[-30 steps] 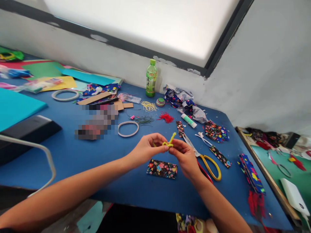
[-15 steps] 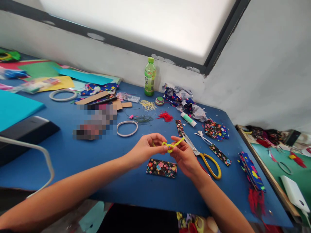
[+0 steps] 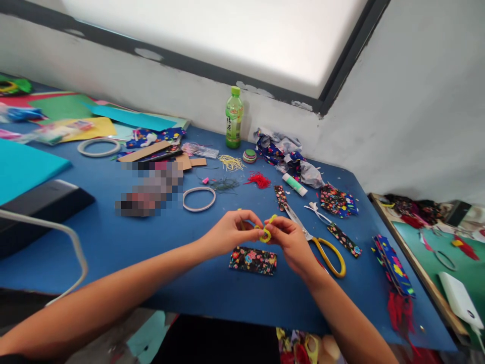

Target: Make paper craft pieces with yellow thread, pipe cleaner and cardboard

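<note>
Yellow strand [image 3: 268, 237], a single piece bent into one small loop with a short end poking up, is held above the worktop [image 3: 235, 298] between two hands. The left hand [image 3: 230, 233] is nearly closed, thumb and forefinger pinching the strand at the loop's left side. The right hand [image 3: 294, 243], its fingers curled and almost closed too, pinches it near the upper end. The fingertips come very close together; whether they touch is too small to tell.

Just below the hands lies one floral rectangle [image 3: 253, 261]. To the right is one pair of scissors [image 3: 332, 259], its yellow handle in plain view and its red one largely hidden behind the right arm. Two narrow floral strips [image 3: 344, 239] lie near it, one beside the blades and one right of the handle. One glue stick [image 3: 294, 185] lies beyond, close to one crumpled cloth heap [image 3: 278, 150].

Farther back are three thread bunches [image 3: 258, 180]: one yellow, one red, one dark green. One striped disc [image 3: 249, 155] sits beside the yellow bunch, and one green bottle [image 3: 234, 124] stands upright behind. Two pale rings [image 3: 199, 210] lie flat to the left. One blue patterned piece [image 3: 394, 265] lies near the right edge, with one red tassel [image 3: 400, 311] at its lower end.
</note>
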A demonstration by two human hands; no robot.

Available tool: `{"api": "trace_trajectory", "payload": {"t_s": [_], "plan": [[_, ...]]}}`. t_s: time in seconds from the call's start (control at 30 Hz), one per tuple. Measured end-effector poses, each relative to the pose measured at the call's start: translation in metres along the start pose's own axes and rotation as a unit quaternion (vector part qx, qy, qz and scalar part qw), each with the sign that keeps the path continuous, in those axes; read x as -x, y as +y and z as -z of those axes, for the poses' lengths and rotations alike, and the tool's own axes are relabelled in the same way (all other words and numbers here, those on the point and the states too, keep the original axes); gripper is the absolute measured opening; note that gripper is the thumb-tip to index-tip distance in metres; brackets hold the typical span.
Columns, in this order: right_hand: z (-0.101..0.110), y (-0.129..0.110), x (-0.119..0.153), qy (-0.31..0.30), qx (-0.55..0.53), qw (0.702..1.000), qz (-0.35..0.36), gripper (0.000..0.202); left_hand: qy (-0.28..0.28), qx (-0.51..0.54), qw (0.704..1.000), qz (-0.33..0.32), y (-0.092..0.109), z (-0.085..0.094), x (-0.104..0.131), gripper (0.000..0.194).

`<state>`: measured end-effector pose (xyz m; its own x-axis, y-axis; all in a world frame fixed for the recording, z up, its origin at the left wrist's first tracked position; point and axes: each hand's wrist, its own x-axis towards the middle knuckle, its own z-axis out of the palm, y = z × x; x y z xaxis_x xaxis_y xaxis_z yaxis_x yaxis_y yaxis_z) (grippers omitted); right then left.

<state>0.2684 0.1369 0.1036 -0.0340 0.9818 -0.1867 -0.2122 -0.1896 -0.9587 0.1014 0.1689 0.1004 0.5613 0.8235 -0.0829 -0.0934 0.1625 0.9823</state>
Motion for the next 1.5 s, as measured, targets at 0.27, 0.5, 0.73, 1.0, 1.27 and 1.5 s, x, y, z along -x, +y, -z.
{"api": "trace_trajectory", "payload": {"t_s": [0.27,0.5,0.73,1.0,1.27,1.5], "plan": [[-0.003,0.003,0.002,0.019,0.024,0.999,0.017,0.022,0.009,-0.055,0.998,0.019,0.000,0.001,-0.001,0.023],[-0.003,0.010,0.000,0.024,0.015,0.998,0.050,0.019,0.032,-0.041,0.998,0.043,0.002,0.000,-0.003,0.022],[-0.002,0.012,0.001,0.022,0.056,0.996,0.065,0.019,0.000,-0.022,0.998,0.052,-0.001,0.002,-0.004,0.025],[0.000,0.006,0.000,-0.007,0.095,0.992,0.078,0.024,0.043,0.056,0.997,-0.012,-0.005,0.000,-0.004,0.037],[-0.001,0.016,-0.003,0.008,0.073,0.992,0.098,0.016,0.016,-0.016,0.998,-0.050,-0.010,0.002,-0.003,0.042],[0.004,0.008,-0.006,0.066,0.042,0.989,0.123,0.019,0.155,-0.041,0.975,-0.157,-0.004,-0.003,0.003,0.108]]}}
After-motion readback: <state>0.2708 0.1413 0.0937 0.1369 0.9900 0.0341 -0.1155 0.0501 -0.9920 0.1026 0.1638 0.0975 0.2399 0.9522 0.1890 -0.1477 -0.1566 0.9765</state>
